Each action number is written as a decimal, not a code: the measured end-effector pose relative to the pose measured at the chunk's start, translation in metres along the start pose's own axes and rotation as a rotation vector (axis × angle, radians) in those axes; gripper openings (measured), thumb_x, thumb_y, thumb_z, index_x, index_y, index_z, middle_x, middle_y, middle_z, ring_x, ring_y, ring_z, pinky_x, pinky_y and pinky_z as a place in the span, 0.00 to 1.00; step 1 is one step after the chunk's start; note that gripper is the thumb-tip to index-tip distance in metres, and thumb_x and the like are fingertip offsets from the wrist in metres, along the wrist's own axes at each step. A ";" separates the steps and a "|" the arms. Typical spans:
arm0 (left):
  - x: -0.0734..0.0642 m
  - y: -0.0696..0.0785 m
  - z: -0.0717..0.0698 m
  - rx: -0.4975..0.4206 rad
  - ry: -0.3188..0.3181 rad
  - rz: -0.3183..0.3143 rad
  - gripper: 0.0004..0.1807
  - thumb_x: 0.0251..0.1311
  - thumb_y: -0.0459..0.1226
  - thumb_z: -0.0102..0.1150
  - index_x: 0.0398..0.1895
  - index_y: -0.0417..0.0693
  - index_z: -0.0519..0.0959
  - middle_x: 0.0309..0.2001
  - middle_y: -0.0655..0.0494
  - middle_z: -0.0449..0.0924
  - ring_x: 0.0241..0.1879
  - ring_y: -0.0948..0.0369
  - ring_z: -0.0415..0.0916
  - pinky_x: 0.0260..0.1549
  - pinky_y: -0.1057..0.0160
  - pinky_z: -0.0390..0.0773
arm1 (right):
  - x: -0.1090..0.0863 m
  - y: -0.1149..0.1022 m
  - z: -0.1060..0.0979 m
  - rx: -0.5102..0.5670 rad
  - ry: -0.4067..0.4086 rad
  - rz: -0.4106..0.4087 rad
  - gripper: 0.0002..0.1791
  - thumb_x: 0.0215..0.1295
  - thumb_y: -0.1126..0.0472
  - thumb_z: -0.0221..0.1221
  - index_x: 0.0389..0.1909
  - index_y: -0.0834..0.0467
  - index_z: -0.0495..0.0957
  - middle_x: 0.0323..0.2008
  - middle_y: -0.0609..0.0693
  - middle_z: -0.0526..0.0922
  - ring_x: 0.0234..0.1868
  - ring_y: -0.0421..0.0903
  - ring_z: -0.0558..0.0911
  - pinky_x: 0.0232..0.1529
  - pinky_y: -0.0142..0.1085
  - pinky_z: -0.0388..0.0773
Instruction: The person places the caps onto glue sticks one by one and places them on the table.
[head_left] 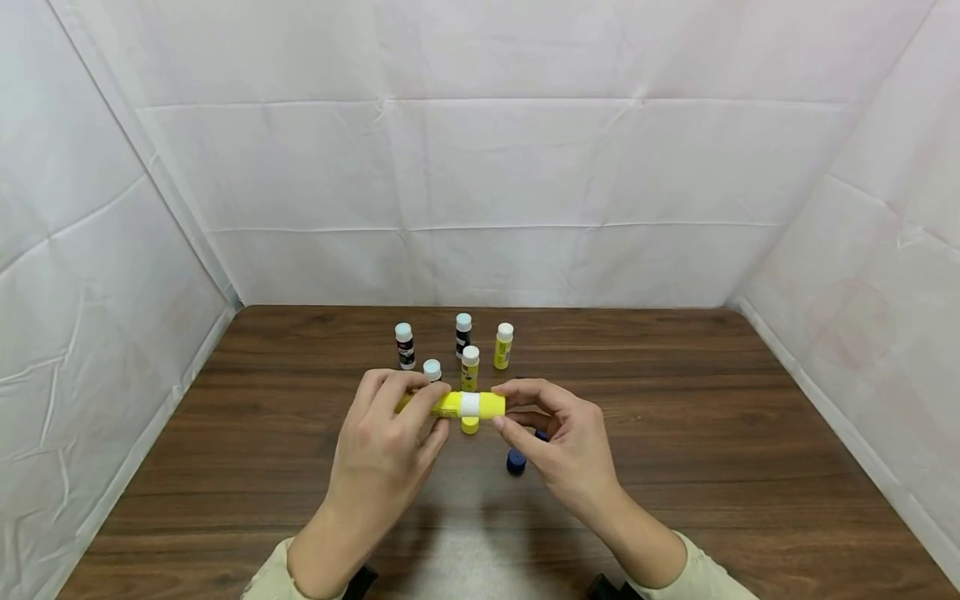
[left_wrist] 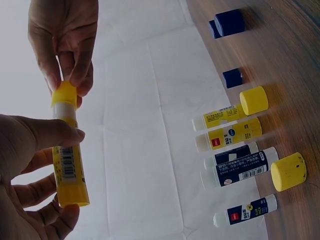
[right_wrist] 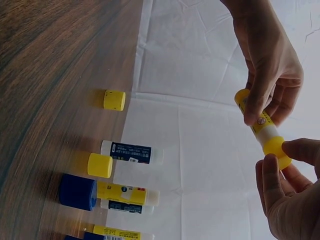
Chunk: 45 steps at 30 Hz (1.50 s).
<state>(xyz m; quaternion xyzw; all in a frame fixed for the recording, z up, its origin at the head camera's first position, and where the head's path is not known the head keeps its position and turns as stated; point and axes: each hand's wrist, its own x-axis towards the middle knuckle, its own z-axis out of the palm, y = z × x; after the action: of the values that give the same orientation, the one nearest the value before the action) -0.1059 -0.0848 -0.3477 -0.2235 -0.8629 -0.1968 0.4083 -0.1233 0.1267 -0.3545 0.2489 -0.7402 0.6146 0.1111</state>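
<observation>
Hands (head_left: pixel 378 442) grip a yellow tube (left_wrist: pixel 69 167), its cap (head_left: pixel 492 405) hiding the contents.

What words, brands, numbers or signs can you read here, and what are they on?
"deli", seemingly, though blurred: red label on a standing yellow glue stick.
Similar red label, too blurred to read: one navy glue stick.
Fine print and barcode, too small to read: another navy glue stick.
Barcode, digits unreadable: held yellow glue stick.

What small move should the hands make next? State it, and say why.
Probably the right hand should draw the yellow cap clear while the left hand steadies the glue stick: its white neck shows, the standing sticks have bare white tops, and loose caps sit nearby.
</observation>
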 end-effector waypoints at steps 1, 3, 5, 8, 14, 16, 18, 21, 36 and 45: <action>0.000 0.000 0.000 0.000 0.006 0.006 0.14 0.49 0.32 0.78 0.40 0.45 0.87 0.40 0.49 0.82 0.42 0.51 0.75 0.43 0.56 0.81 | 0.000 0.000 0.000 -0.001 -0.001 0.000 0.13 0.64 0.68 0.68 0.49 0.58 0.84 0.48 0.53 0.86 0.44 0.47 0.88 0.39 0.39 0.87; 0.000 0.000 0.001 0.001 0.021 0.021 0.15 0.47 0.32 0.79 0.39 0.45 0.87 0.40 0.49 0.82 0.41 0.50 0.75 0.41 0.56 0.82 | 0.000 0.000 0.000 -0.002 -0.004 -0.002 0.13 0.64 0.68 0.68 0.49 0.58 0.84 0.48 0.53 0.86 0.44 0.47 0.88 0.40 0.38 0.87; -0.001 0.000 0.001 0.005 0.024 0.031 0.15 0.46 0.32 0.80 0.39 0.46 0.87 0.39 0.50 0.82 0.41 0.50 0.75 0.41 0.56 0.82 | 0.000 0.000 0.000 -0.003 -0.006 0.002 0.13 0.64 0.68 0.68 0.49 0.57 0.84 0.48 0.53 0.86 0.44 0.47 0.87 0.40 0.38 0.87; -0.001 0.000 0.001 0.004 0.022 0.034 0.15 0.47 0.33 0.79 0.40 0.46 0.87 0.40 0.50 0.82 0.41 0.51 0.75 0.41 0.57 0.81 | -0.001 0.000 0.000 -0.002 -0.006 0.004 0.13 0.64 0.68 0.68 0.49 0.57 0.84 0.48 0.52 0.86 0.44 0.47 0.87 0.40 0.38 0.87; 0.000 0.001 0.001 0.010 0.038 0.046 0.16 0.46 0.33 0.81 0.41 0.48 0.88 0.40 0.52 0.82 0.42 0.51 0.75 0.34 0.54 0.78 | -0.001 -0.001 0.001 0.001 0.005 0.005 0.13 0.64 0.67 0.68 0.49 0.55 0.84 0.48 0.50 0.86 0.43 0.47 0.87 0.40 0.39 0.87; 0.000 0.002 0.001 0.002 0.047 0.059 0.17 0.44 0.31 0.81 0.41 0.47 0.88 0.40 0.52 0.82 0.42 0.51 0.75 0.35 0.54 0.79 | -0.001 -0.001 0.002 0.000 0.007 0.003 0.13 0.64 0.67 0.69 0.49 0.56 0.84 0.47 0.50 0.86 0.43 0.47 0.88 0.39 0.39 0.87; 0.001 0.002 0.001 -0.014 0.055 0.071 0.18 0.43 0.30 0.81 0.41 0.46 0.88 0.40 0.51 0.82 0.43 0.51 0.75 0.38 0.55 0.82 | -0.001 -0.001 0.002 -0.001 0.008 0.002 0.13 0.63 0.68 0.69 0.49 0.56 0.84 0.47 0.50 0.86 0.43 0.47 0.88 0.40 0.39 0.87; 0.001 0.004 0.001 -0.029 0.049 0.079 0.18 0.44 0.28 0.80 0.41 0.43 0.88 0.41 0.49 0.81 0.43 0.51 0.75 0.41 0.57 0.84 | -0.002 -0.001 0.002 -0.007 0.009 0.002 0.13 0.63 0.68 0.69 0.48 0.56 0.85 0.47 0.50 0.87 0.43 0.47 0.88 0.40 0.39 0.87; 0.000 0.006 0.001 -0.017 0.067 0.097 0.19 0.43 0.27 0.81 0.41 0.42 0.88 0.41 0.49 0.81 0.44 0.51 0.76 0.39 0.59 0.86 | -0.002 -0.002 0.003 -0.018 0.018 0.003 0.13 0.62 0.68 0.70 0.47 0.55 0.85 0.46 0.49 0.87 0.43 0.46 0.88 0.39 0.39 0.87; -0.001 0.008 0.000 -0.006 0.059 0.113 0.18 0.44 0.27 0.80 0.41 0.42 0.88 0.40 0.50 0.81 0.43 0.52 0.77 0.35 0.61 0.86 | -0.004 -0.003 0.002 -0.024 0.025 0.023 0.14 0.59 0.68 0.71 0.46 0.54 0.86 0.44 0.48 0.88 0.40 0.46 0.89 0.36 0.38 0.87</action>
<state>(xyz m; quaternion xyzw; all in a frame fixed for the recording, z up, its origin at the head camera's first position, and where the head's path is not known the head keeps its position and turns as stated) -0.1010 -0.0786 -0.3470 -0.2669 -0.8360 -0.1824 0.4434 -0.1182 0.1251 -0.3545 0.2312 -0.7491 0.6098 0.1164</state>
